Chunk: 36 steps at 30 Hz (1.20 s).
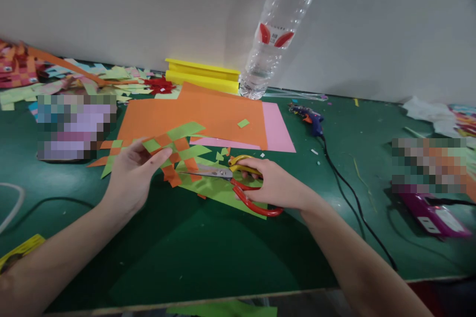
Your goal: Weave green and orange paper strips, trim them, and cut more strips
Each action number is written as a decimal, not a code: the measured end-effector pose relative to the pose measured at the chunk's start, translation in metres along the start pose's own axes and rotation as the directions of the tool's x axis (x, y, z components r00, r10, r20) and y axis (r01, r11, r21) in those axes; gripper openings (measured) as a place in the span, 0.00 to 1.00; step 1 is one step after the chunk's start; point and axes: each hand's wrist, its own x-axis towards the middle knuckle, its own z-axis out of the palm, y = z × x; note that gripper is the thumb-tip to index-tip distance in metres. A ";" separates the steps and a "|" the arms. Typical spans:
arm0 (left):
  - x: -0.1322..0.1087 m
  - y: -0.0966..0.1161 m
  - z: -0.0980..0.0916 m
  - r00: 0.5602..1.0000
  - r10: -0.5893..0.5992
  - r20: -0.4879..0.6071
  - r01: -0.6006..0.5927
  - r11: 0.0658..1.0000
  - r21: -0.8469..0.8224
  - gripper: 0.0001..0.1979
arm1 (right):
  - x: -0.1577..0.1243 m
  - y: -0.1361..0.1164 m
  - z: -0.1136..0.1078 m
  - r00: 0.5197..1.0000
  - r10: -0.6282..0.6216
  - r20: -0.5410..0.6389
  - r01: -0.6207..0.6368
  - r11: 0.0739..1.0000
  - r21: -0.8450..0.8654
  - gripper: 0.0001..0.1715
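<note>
My left hand (130, 176) pinches a woven piece of orange and green paper strips (174, 146) just above the green table (186, 247). My right hand (271, 183) is closed in the red and yellow handles of a pair of scissors (238, 181). The scissors' blades point left toward the lower edge of the woven piece. A green paper sheet (215, 189) lies under the scissors.
Orange (201, 114) and pink (277, 129) sheets lie behind the hands, with yellow folded paper (203, 75) and a clear plastic bottle (275, 34) by the wall. A blue glue gun (310, 119) with a black cord lies to the right. Paper scraps (74, 79) pile up at the left.
</note>
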 end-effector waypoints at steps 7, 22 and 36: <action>-0.001 0.001 0.000 1.000 -0.003 0.001 0.003 1.000 -0.002 0.12 | 0.000 -0.002 -0.001 1.000 -0.005 0.007 0.006 1.000 -0.003 0.24; -0.002 0.000 0.002 0.999 -0.034 -0.007 0.034 0.999 0.001 0.11 | -0.002 -0.001 -0.002 0.999 0.033 0.025 -0.034 0.999 0.026 0.26; -0.001 -0.001 0.003 0.995 -0.096 -0.035 0.095 0.995 -0.038 0.10 | -0.002 0.002 -0.002 0.998 0.055 0.015 -0.056 0.997 0.055 0.28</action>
